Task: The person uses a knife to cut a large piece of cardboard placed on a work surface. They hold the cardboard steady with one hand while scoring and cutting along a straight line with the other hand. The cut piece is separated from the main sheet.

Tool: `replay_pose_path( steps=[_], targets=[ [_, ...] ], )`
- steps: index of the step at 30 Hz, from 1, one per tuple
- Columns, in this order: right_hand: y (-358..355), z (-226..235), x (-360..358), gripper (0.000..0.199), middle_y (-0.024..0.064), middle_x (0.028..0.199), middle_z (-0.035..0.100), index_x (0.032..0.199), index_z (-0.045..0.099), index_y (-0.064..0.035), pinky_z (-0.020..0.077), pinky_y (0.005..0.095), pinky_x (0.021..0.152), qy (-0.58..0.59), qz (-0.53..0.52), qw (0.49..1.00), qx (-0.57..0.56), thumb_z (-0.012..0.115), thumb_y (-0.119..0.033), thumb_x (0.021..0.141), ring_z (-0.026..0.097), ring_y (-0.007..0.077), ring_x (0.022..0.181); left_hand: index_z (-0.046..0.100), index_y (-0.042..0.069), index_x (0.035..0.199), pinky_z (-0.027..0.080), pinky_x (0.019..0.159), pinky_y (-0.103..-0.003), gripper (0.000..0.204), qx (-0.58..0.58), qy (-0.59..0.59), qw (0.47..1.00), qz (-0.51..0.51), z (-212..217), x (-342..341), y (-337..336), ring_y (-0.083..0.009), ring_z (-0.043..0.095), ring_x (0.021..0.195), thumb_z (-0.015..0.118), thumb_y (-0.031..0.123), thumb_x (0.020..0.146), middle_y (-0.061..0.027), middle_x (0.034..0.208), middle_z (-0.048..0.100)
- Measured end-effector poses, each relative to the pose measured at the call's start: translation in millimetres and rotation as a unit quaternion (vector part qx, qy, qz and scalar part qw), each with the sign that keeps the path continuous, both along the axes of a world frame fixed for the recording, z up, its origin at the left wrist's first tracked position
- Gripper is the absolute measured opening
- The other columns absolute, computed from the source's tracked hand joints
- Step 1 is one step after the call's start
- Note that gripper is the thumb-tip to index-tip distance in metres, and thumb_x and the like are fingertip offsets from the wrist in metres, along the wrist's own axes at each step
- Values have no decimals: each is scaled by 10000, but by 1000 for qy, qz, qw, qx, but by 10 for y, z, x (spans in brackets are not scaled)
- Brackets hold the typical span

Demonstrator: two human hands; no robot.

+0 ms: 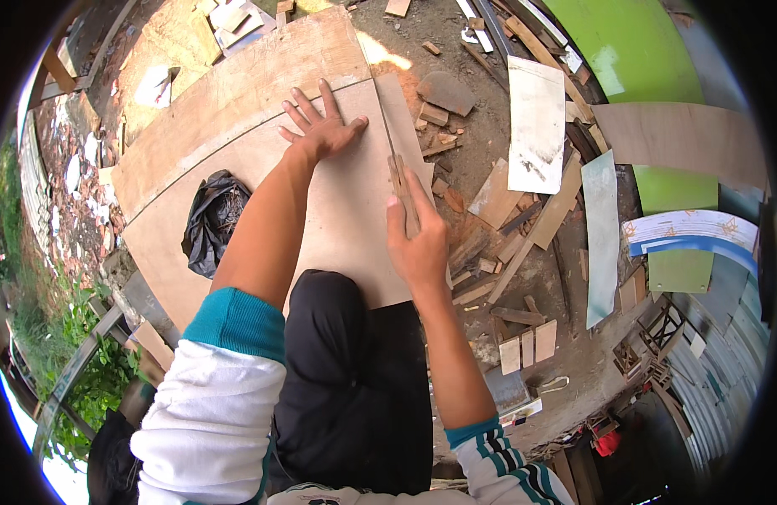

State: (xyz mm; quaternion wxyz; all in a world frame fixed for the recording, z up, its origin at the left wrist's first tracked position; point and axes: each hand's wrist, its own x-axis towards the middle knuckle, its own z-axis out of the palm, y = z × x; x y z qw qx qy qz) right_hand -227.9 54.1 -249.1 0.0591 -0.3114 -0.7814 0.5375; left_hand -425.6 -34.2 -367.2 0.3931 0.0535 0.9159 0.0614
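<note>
My left hand [321, 126] lies flat with fingers spread on a pale brown board sheet [338, 210], pressing it down near its far edge. My right hand [415, 240] is closed around a thin wooden-handled tool [398, 172] whose tip rests on the sheet near its right edge, beside a narrow cut strip [401, 109]. The sheet sits on a larger plywood panel [237, 93]. My knee in black trousers [321, 303] rests on the sheet's near edge.
A crumpled black plastic bag [213, 219] lies on the board to the left. Wood offcuts [498, 252] and scrap panels litter the dirt ground to the right, with a white board [535, 122] and green panels [632, 50] beyond. Weeds and rubble line the left.
</note>
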Motion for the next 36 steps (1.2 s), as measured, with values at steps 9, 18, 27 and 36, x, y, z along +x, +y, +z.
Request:
replay_pose_path(
  steps=[9,18,27,36],
  targets=[
    [-45,171,473,480,295,1174,681,1371,535,89,581,350,789,-8,24,1000,13,613,-53,918,729,360,995,-222,218,1578,-56,1078,-770,1159,7,-6,1000,-19,-54,65,126,-527,-327,1424,495,771,854,-303,1569,-328],
    [165,38,636,486,305,1222,654,1377,538,68,552,383,888,41,20,999,13,627,-127,940,689,363,1105,-206,240,1583,-56,1091,-761,1132,-5,16,1000,-26,-86,71,105,-519,-319,1433,473,780,856,-289,1582,-316],
    [-107,873,1240,538,268,1264,654,1405,504,70,527,368,945,-33,6,999,-22,658,-130,930,661,351,1168,-167,254,1596,-41,1088,-767,1158,28,44,999,-10,-109,100,33,-525,-279,1449,535,775,837,-298,1598,-269],
    [208,1050,1045,571,267,1315,624,1433,485,51,491,401,1003,-51,57,995,-62,670,-182,945,632,332,1211,-216,213,1582,-92,1090,-750,1458,26,-54,996,-63,3,786,-66,-480,-303,1457,750,764,638,-264,1598,-304]
  ],
)
